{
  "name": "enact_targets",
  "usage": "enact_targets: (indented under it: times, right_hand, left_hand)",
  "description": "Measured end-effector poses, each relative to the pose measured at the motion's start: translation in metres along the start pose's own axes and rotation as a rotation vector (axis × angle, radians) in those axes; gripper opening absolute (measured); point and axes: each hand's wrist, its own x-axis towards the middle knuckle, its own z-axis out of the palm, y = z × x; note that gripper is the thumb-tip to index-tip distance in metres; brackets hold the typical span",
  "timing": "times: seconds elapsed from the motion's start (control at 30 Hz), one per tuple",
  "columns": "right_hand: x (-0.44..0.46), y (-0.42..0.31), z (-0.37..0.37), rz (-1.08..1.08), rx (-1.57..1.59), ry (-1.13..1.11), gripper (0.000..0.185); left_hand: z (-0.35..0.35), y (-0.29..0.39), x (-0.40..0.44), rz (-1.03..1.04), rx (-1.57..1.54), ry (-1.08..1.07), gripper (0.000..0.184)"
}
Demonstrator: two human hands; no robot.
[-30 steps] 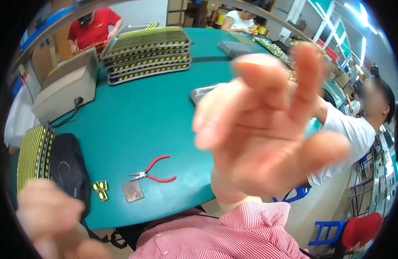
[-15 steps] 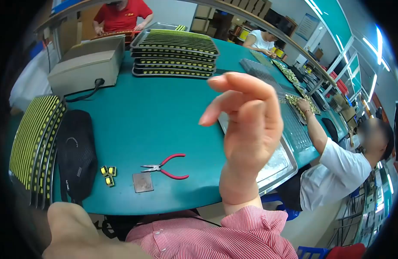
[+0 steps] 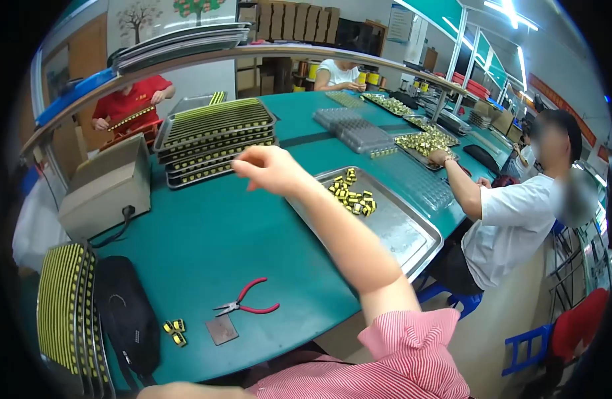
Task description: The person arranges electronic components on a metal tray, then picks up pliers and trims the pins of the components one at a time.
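Note:
My right hand [image 3: 269, 169] is over the table beside the front edge of the tray stack [image 3: 219, 130]. Its fingers are loosely bent with gaps between them, and nothing shows in them. Under my outstretched right forearm lies a metal tray [image 3: 402, 229] holding several small yellow-and-black parts [image 3: 352, 199]. Only a blurred bit of my left hand [image 3: 193, 391] shows at the bottom edge, its fingers hidden. Red-handled pliers [image 3: 243, 299] rest above a small square plate [image 3: 222, 329], near a few more yellow-and-black parts [image 3: 176, 332].
A black pouch [image 3: 130, 316] and stacked trays [image 3: 67, 309] stand at the left, below a grey box [image 3: 106, 189]. Clear plastic trays [image 3: 352, 130] lie farther back. A co-worker in white [image 3: 518, 213] reaches in from the right; a shelf rail crosses above the table.
My right hand has moved away from me and left to the tray stack, uncovering the parts in the metal tray. My left hand has dropped almost out of view. The camera view has shifted.

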Motion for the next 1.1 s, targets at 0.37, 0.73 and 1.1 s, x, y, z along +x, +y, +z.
enact_targets:
  times: [0.37, 0.73, 1.1]
  right_hand:
    - [-0.032, 0.189, -0.148, 0.747, -0.877, 0.349, 0.058]
    - [-0.086, 0.235, -0.182, 1.118, -1.019, 0.587, 0.040]
    - [-0.029, 0.248, -0.157, 0.922, -0.976, 0.641, 0.030]
  left_hand:
    - [-0.068, -0.121, -0.080, -0.491, 0.887, 1.060, 0.013]
    - [-0.061, -0.126, -0.080, -0.467, 1.187, 0.835, 0.015]
    - [-0.059, -0.142, -0.073, -0.429, 1.246, 0.695, 0.018]
